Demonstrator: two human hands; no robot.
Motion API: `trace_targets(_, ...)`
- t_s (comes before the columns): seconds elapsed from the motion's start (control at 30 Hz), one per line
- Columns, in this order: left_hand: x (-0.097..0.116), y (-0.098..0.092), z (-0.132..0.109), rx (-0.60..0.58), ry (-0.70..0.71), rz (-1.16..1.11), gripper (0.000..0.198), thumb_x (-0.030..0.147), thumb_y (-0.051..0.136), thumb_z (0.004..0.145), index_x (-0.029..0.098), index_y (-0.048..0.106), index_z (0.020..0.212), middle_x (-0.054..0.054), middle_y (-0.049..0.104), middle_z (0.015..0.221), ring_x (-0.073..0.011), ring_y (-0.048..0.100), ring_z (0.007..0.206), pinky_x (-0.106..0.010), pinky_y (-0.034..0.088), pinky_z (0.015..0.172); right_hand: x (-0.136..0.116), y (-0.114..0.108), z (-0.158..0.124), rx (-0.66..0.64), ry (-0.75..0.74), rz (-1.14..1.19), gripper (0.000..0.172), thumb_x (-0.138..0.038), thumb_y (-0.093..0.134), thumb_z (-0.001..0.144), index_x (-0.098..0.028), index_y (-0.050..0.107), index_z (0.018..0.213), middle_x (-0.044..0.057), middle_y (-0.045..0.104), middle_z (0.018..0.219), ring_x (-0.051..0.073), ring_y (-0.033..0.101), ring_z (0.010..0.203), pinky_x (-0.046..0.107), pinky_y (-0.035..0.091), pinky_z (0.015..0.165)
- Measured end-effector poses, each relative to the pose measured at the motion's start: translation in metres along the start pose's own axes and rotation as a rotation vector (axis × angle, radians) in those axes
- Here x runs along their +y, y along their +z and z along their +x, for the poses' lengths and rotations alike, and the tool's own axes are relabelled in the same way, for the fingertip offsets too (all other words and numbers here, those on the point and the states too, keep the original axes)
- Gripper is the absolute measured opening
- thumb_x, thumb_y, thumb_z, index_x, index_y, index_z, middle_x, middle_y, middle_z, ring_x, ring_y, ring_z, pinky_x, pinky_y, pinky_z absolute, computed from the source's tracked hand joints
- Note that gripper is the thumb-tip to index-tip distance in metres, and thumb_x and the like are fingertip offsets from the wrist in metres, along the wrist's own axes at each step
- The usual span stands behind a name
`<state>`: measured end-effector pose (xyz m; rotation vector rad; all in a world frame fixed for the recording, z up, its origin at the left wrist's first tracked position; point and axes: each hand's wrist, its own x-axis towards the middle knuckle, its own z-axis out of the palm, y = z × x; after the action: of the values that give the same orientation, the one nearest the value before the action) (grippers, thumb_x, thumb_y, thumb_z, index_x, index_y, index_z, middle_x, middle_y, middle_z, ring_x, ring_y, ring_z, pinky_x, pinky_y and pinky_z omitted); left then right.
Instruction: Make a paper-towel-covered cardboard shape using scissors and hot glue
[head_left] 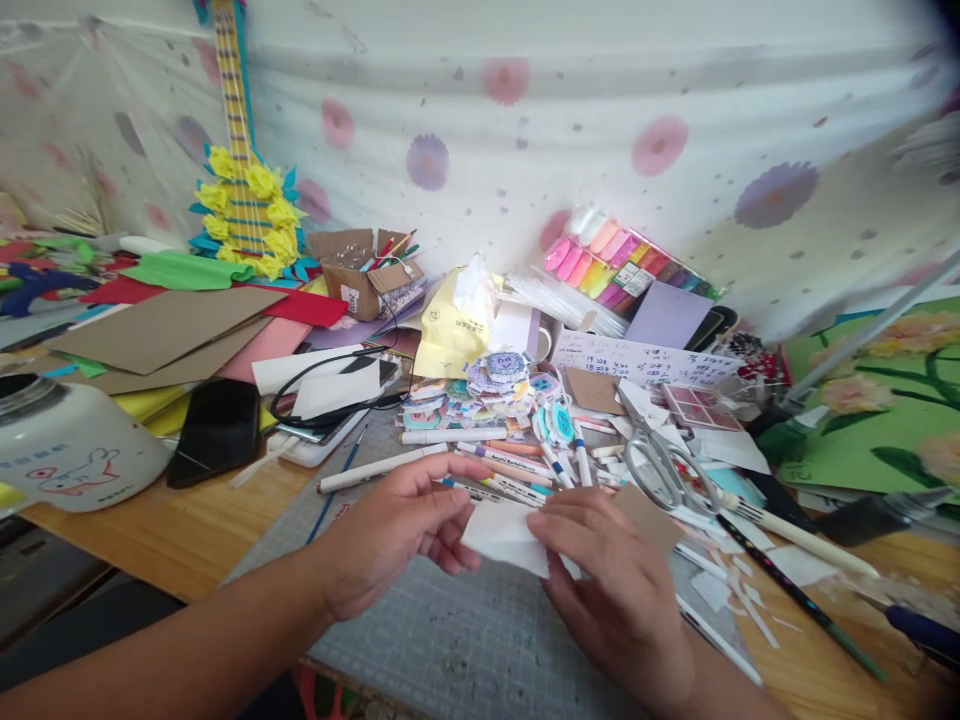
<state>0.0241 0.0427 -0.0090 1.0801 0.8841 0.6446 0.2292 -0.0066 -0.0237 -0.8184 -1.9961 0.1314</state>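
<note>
A small white piece of paper (504,538) is held above the grey cutting mat (442,640). My right hand (611,580) pinches its right side, fingers on top and thumb below. At the paper's left edge is my left hand (401,525), with index finger and thumb apart and the other fingers loosely bent. Whether those fingertips touch the paper, I cannot tell. Just beyond the hands lie several marker pens (517,462) and a stack of patterned paper cutouts (491,395). A pair of silver scissors (660,465) rests to the right of them.
A white jar (82,450) and a black phone (215,430) are on the left. Brown card sheets (169,330) lie behind them. A cardboard box (364,275) and a clay set (626,265) stand at the back. Paper scraps and a dark brush (802,600) lie right.
</note>
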Motion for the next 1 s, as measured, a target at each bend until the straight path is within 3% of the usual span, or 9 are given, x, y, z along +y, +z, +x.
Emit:
trace_targets(0.1, -0.001, 0.002, -0.002, 0.013, 0.052, -0.134, 0.023, 0.034, 0.06, 0.083, 0.021, 0.06, 0.102, 0.002, 0.063, 0.075, -0.0112, 0.057, 0.065, -0.024, 0.045, 0.061, 0.0, -0.002, 0.0, -0.087, -0.093, -0.054, 0.066, 0.004, 0.055, 0.078, -0.026, 0.042, 0.135, 0.006, 0.071, 0.095, 0.022, 0.06, 0.087, 0.037, 0.05, 0.077)
trace_targets(0.23, -0.001, 0.003, 0.0, 0.11, 0.128, 0.036, 0.014, 0.025, 0.067, 0.076, 0.017, 0.061, 0.086, 0.004, 0.062, 0.07, -0.0094, 0.054, 0.065, -0.021, 0.043, 0.062, 0.003, 0.002, -0.002, -0.11, -0.04, 0.017, 0.063, 0.003, 0.053, 0.079, -0.028, 0.043, 0.134, 0.006, 0.068, 0.104, 0.022, 0.059, 0.097, 0.042, 0.046, 0.088)
trace_targets(0.3, 0.001, 0.004, 0.0, 0.139, 0.154, 0.134, 0.021, 0.023, 0.066, 0.075, 0.019, 0.058, 0.095, 0.005, 0.064, 0.067, -0.0105, 0.055, 0.063, -0.022, 0.042, 0.06, 0.005, 0.005, -0.003, -0.031, 0.147, 0.14, 0.054, -0.001, 0.051, 0.082, -0.029, 0.047, 0.129, 0.007, 0.064, 0.112, 0.022, 0.057, 0.106, 0.042, 0.044, 0.093)
trace_targets(0.4, 0.004, 0.007, -0.002, 0.151, 0.187, 0.271, 0.033, 0.022, 0.063, 0.074, 0.021, 0.052, 0.106, 0.006, 0.063, 0.062, -0.0112, 0.053, 0.057, -0.022, 0.039, 0.055, 0.009, 0.012, -0.001, 0.095, 0.541, 0.457, 0.038, -0.018, 0.056, 0.087, -0.031, 0.052, 0.122, 0.007, 0.059, 0.121, 0.023, 0.055, 0.112, 0.041, 0.046, 0.091)
trace_targets(0.5, 0.004, 0.009, -0.003, 0.139, 0.204, 0.344, 0.032, 0.022, 0.061, 0.074, 0.021, 0.052, 0.105, 0.006, 0.063, 0.06, -0.0107, 0.05, 0.053, -0.022, 0.036, 0.052, 0.011, 0.019, 0.002, 0.058, 0.842, 0.821, 0.042, -0.032, 0.07, 0.076, -0.027, 0.055, 0.115, 0.007, 0.065, 0.104, 0.023, 0.062, 0.096, 0.036, 0.051, 0.077)
trace_targets(0.6, 0.002, 0.009, -0.002, 0.112, 0.191, 0.296, 0.027, 0.026, 0.061, 0.075, 0.021, 0.054, 0.101, 0.005, 0.062, 0.059, -0.0123, 0.054, 0.055, -0.024, 0.04, 0.055, 0.011, 0.023, 0.006, 0.024, 0.979, 0.982, 0.048, -0.035, 0.076, 0.069, -0.024, 0.056, 0.111, 0.001, 0.067, 0.08, 0.018, 0.064, 0.074, 0.031, 0.049, 0.067)
trace_targets(0.8, -0.002, 0.006, -0.001, 0.091, 0.05, 0.061, 0.025, 0.04, 0.056, 0.082, 0.02, 0.055, 0.097, 0.002, 0.062, 0.066, -0.0147, 0.059, 0.06, -0.028, 0.046, 0.06, 0.009, 0.025, 0.007, 0.069, 1.02, 0.941, 0.044, -0.03, 0.077, 0.066, -0.023, 0.058, 0.105, -0.005, 0.058, 0.065, 0.012, 0.055, 0.061, 0.023, 0.041, 0.057)
trace_targets(1.0, -0.009, 0.007, -0.001, -0.13, 0.013, 0.191, 0.012, 0.025, 0.062, 0.074, 0.017, 0.058, 0.081, 0.001, 0.063, 0.075, -0.0143, 0.055, 0.067, -0.025, 0.039, 0.061, 0.003, 0.026, 0.004, -0.013, 0.935, 0.929, 0.038, -0.028, 0.071, 0.073, -0.023, 0.056, 0.108, -0.004, 0.056, 0.071, 0.012, 0.052, 0.065, 0.023, 0.039, 0.06)
